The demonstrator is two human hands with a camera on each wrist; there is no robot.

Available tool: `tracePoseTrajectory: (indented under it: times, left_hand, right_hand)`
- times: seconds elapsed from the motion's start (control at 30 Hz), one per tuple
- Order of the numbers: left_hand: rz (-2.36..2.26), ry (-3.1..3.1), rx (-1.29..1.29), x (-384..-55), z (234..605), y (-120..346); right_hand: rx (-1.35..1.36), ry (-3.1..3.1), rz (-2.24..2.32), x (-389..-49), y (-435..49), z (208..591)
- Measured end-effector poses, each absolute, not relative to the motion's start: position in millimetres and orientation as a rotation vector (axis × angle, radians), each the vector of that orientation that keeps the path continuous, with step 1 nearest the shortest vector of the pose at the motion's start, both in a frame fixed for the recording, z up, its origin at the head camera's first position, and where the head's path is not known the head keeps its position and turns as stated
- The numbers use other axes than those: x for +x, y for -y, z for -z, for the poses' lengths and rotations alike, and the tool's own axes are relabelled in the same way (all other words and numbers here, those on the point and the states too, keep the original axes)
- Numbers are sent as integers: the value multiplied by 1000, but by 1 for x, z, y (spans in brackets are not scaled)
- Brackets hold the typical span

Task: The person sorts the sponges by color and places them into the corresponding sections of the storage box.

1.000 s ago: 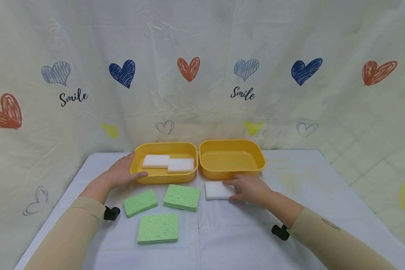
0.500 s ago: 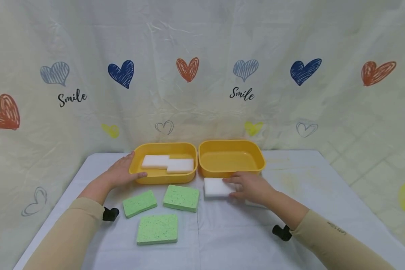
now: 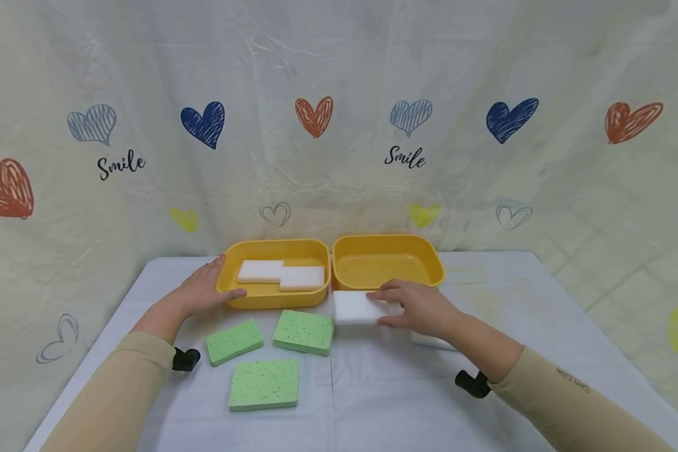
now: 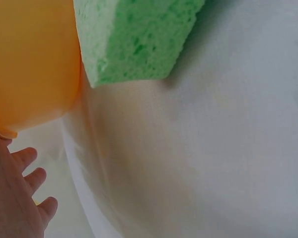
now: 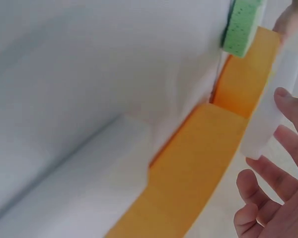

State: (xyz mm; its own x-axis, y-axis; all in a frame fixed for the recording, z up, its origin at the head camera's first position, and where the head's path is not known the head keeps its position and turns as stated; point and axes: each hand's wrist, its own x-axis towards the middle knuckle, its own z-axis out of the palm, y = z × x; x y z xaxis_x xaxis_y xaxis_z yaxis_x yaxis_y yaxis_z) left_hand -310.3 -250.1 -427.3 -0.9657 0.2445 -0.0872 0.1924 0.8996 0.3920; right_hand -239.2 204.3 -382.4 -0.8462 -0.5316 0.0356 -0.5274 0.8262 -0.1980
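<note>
My right hand pinches a white sponge by its right end, thumb in front and fingers behind. The sponge hangs above the table, just in front of the right yellow bin, whose inside is bare. In the right wrist view, the thumb lies against the white sponge. My left hand rests on the left end of the left yellow bin, thumb over its front rim, other fingers spread. Two white sponges lie inside that bin.
Several green sponges lie on the table in front of the left bin: one at left, one at right, one nearest. Another white block lies partly hidden beneath my right forearm. A heart-printed curtain hangs behind.
My right hand has lifted the white sponge from the table and moved it slightly left and toward the right bin. My left hand has stayed in place.
</note>
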Motion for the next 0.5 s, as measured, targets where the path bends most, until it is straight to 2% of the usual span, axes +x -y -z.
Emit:
tracePoseTrajectory:
  times: [0.27, 0.5]
  left_hand:
    - [-591, -2938, 334, -310, 427, 251]
    - [-620, -2943, 360, -310, 427, 251]
  right_hand:
    - [-894, -2975, 358, -256, -179, 363]
    - [-801, -2947, 397, -283, -145, 355]
